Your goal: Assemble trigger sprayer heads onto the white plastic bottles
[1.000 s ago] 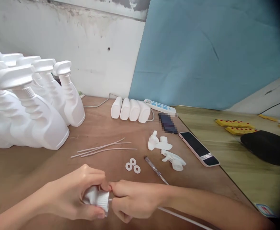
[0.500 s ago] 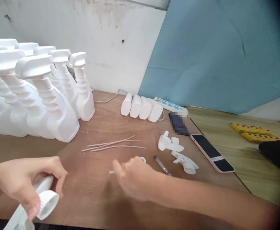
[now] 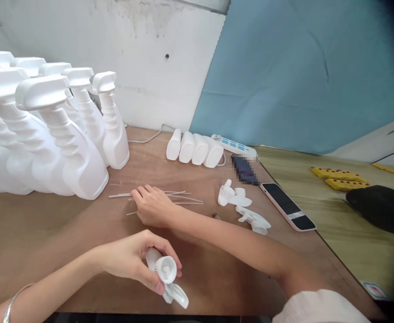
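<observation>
My left hand grips a white trigger spray head near the front of the table, its threaded collar facing up toward me. Farther back, my right hand lies over several thin white plastic tubes. Its fingers are curled down and closed around a tube, though the fingertips are partly hidden. Tube ends stick out on both sides of that hand. Two more spray heads, one upright and one on its side, rest to the right of the tubes.
Many white spray bottles stand in rows at the left. Against the wall are several small white containers and a power strip. A phone, a dark pixelated object and a pen tip lie to the right.
My left hand has moved right with the spray head and turned its collar upward. My right hand has moved left and back onto the tubes. The right forearm now hides most of the pen.
</observation>
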Tool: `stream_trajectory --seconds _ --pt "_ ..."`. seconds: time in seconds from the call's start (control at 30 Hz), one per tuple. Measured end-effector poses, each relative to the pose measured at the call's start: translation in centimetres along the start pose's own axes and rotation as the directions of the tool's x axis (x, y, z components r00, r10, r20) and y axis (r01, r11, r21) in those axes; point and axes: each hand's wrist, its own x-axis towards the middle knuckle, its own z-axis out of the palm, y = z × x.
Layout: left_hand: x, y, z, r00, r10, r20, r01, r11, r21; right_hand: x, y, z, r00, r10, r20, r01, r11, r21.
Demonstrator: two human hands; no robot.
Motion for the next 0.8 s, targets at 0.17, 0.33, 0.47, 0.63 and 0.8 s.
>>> stream_trajectory --seconds 0.17,0.33,0.47,0.63,0.8 --pt "2.0 -0.7 0.1 0.998 0.065 -0.005 -0.065 0.998 -0.01 -1.8 0.9 -1.8 0.991 0.01 -0.136 0.01 0.99 0.142" --pt "4.0 -0.9 -0.4 0.991 0.081 0.106 -0.073 0.995 -0.075 -4.4 4.1 -2.9 0.989 0.042 -0.142 -0.005 0.967 0.254" --pt "6.0 -0.5 -0.9 0.939 0.045 0.341 -0.014 0.996 -0.093 -5.5 6.3 -2.2 0.999 0.039 -0.036 -0.028 0.963 0.268" --pt "7.6 -0.7 -1.3 0.876 0.056 0.48 0.003 0.993 -0.121 -5.8 7.0 -1.4 0.999 0.046 -0.027 -0.037 0.958 0.284" --pt "7.4 -0.8 -1.3 0.869 0.061 0.492 0.0 0.992 -0.123 -5.8 7.2 -1.1 1.0 -0.014 -0.026 0.022 0.949 0.314"
